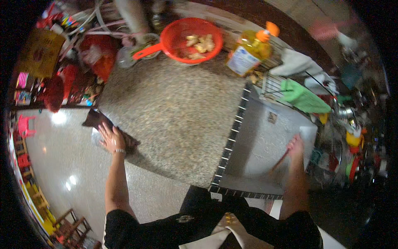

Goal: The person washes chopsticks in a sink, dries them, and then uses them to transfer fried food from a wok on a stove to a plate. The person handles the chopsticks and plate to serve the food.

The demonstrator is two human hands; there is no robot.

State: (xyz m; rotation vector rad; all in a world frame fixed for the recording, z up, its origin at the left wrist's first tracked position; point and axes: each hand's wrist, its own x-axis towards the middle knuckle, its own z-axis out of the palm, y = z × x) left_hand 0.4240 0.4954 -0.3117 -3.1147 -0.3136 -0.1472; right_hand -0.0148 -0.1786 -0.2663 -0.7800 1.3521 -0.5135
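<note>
My left hand [112,140] is at the left edge of the speckled stone countertop [174,118], its fingers spread over a dark object [97,119], perhaps a cloth or bag, whose kind I cannot tell. Over the tiled sink basin [264,143] on the right, my right hand [295,145] is closed around a thin brown stick-like handle [280,161]. Its lower end points down left into the basin and is blurred. A red plastic colander [174,40] with pale yellowish pieces [202,44] stands at the counter's far side.
A bottle of yellow liquid [245,56] with an orange cap stands behind the sink corner. Beside it are a wire rack [272,88], a green cloth [306,98] and a whitish cloth [295,63]. Red bags [101,56] and a cardboard box [40,53] crowd the far left.
</note>
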